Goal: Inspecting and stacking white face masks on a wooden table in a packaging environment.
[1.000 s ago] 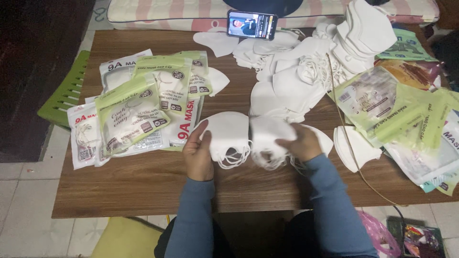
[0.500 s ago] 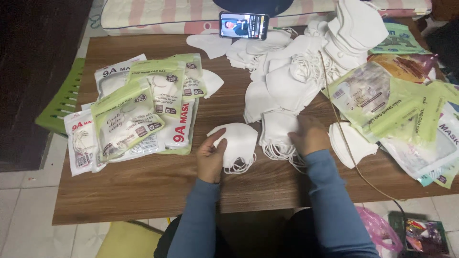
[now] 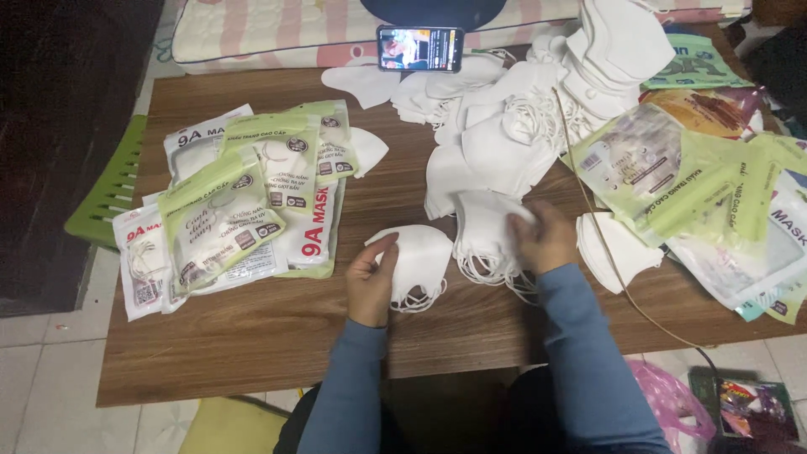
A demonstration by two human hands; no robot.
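Seen from the head camera, the left hand (image 3: 371, 282) lies flat, fingers loose, pinning a single white mask (image 3: 418, 258) to the bench (image 3: 252, 336) so it stays put. Just beside it, the right hand (image 3: 545, 240) pinches a small stack of masks (image 3: 483, 235), keeping their edges together, ear loops trailing.

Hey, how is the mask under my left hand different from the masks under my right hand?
The white mask under the left hand looks like one or a thin few, lying broad side up with its ear loops curled at its lower edge. The stack of masks under the right hand holds several, layered, with many loops bunched at its lower edge. Both are white, unpackaged, and on the wooden table.
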